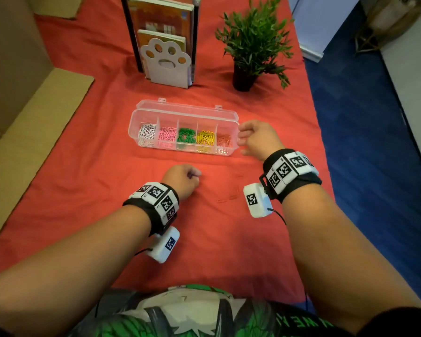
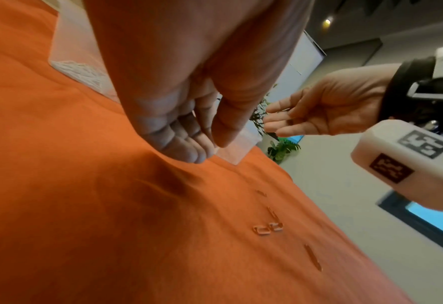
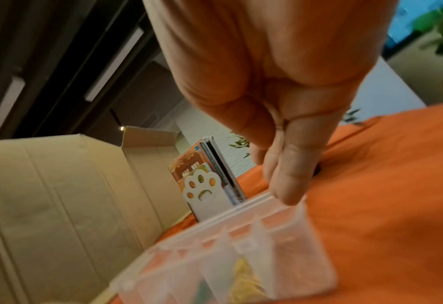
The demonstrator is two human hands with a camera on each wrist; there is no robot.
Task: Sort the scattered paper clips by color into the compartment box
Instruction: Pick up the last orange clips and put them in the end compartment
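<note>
A clear compartment box (image 1: 132,125) lies open on the orange cloth, holding white, pink, green, yellow and orange clips in separate cells. My right hand (image 1: 241,137) hovers at its right end over the orange cell, fingers relaxed and holding nothing; its palm (image 2: 327,111) faces down. My left hand (image 1: 195,175) rests on the cloth in front of the box with fingers curled, fingertips (image 2: 189,154) bunched against the puckered fabric; no clip shows between them. A few orange clips (image 1: 229,198) (image 2: 262,230) lie loose on the cloth between my wrists.
A paw-shaped bookend (image 1: 167,60) with books stands behind the box, and a potted plant (image 1: 252,42) is at the back right. Cardboard (image 1: 22,98) borders the left side. The table's right edge drops to blue floor (image 1: 365,142).
</note>
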